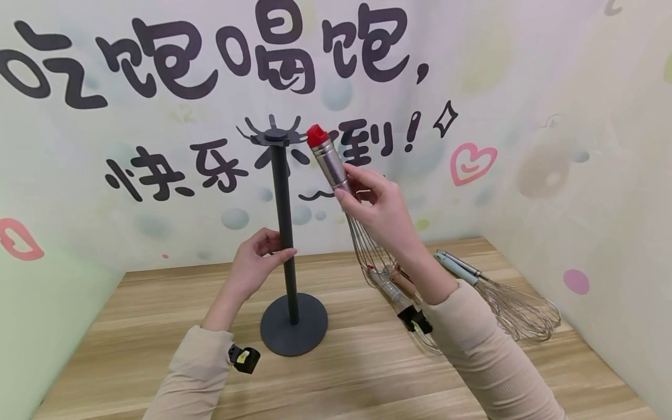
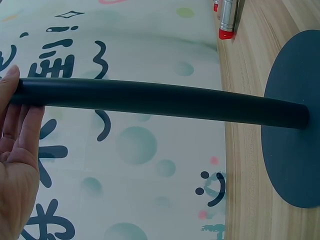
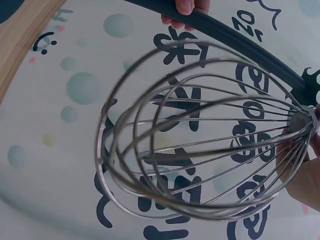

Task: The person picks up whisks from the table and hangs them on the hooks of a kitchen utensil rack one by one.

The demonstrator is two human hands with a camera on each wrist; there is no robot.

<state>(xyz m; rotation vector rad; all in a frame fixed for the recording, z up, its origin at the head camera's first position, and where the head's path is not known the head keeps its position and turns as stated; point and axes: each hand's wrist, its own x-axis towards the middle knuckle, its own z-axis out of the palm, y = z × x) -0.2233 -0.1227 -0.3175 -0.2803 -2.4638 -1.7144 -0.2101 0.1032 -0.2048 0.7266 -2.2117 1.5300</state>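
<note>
A dark utensil stand [image 1: 283, 210] rises from a round base [image 1: 310, 338] and carries a ring of hooks [image 1: 273, 135] on top. My left hand [image 1: 257, 259] grips its pole [image 2: 150, 100] at mid-height, thumb in front and fingers behind. Beside the hook ring, my right hand [image 1: 375, 204] pinches a whisk [image 1: 331, 163] by its metal handle. That handle has a red tip and points up and left, close to the hooks. Its wire loops [image 3: 165, 130] hang down below the right hand. Whether the red tip touches a hook I cannot tell.
On the right side of the wooden table [image 1: 194, 315], several whisks lie in a loose group, one with a pale blue handle [image 1: 457, 268]. Some are partly hidden behind the right forearm. A printed wall covering [image 1: 210, 233] stands close behind the stand.
</note>
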